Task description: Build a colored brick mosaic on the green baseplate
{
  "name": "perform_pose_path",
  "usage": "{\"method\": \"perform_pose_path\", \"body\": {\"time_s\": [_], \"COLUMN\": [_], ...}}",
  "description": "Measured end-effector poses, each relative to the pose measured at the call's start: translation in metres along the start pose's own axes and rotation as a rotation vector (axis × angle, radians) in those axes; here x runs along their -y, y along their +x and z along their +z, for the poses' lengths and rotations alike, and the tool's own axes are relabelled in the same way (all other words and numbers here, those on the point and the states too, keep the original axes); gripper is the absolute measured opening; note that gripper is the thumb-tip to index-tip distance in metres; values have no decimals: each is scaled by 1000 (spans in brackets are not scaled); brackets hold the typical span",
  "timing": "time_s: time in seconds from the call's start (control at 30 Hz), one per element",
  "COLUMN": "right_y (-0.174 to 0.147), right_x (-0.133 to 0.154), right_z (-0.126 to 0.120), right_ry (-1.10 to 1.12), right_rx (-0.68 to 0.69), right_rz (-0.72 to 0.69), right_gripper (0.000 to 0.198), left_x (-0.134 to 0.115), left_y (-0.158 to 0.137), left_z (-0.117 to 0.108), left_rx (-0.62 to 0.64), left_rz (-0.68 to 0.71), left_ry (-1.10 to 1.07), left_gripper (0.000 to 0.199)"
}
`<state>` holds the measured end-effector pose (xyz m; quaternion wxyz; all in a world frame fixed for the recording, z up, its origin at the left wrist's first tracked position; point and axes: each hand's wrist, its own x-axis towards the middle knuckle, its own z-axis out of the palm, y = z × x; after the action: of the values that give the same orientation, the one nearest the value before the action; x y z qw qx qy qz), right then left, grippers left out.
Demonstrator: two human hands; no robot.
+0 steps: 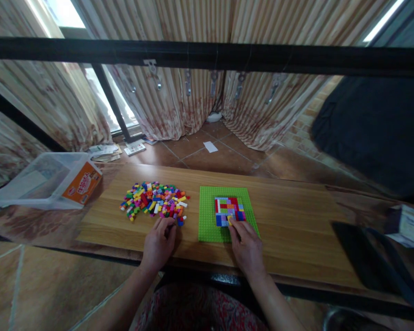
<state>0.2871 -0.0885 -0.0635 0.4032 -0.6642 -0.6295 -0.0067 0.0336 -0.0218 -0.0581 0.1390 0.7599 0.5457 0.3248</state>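
A green studded baseplate (207,225) lies on the wooden board, with a square patch of coloured bricks (224,207) built on it in red, blue, light blue and other colours. My right hand (248,246) is over the plate's lower right part, thumb and finger pinching a small yellow brick (230,219) at the patch's lower edge. To the left lies a loose pile of small mixed-colour bricks (155,200). My left hand (159,243) rests at the pile's near edge with fingers curled together; whatever they may hold is hidden.
The wooden board (290,225) carries plate and pile. A clear plastic bin (48,184) with an orange label stands at far left. A dark flat object (362,253) lies at the board's right end. A black bar (207,56) crosses above, before striped curtains (193,23).
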Motion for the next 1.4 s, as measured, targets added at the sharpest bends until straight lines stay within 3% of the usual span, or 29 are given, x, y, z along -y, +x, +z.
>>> {"method": "perform_pose_path", "body": {"time_s": [0.47, 0.73, 0.9, 1.07, 1.27, 1.4], "right_y": [0, -1, -2, 15, 28, 23], "right_x": [15, 10, 8, -2, -8, -7], "right_z": [4, 4, -6, -15, 1, 12], "right_ry": [-232, -152, -40, -102, -249, -253], "right_rx": [-124, -13, -77, -151, -99, -64], "right_rz": [-18, -49, 31, 100, 234, 320], "right_gripper": [19, 23, 23, 26, 54, 63], "left_x": [0, 0, -2, -3, -5, -6], "left_y": [-2, -2, -1, -1, -1, -1], "left_z": [0, 0, -1, -1, -3, -3], "left_rx": [18, 16, 34, 29, 15, 20], "left_rz": [-15, -12, -25, -23, 2, -9], "left_ry": [-5, -15, -17, -18, -25, -39], "left_gripper": [9, 9, 10, 10, 8, 8]}}
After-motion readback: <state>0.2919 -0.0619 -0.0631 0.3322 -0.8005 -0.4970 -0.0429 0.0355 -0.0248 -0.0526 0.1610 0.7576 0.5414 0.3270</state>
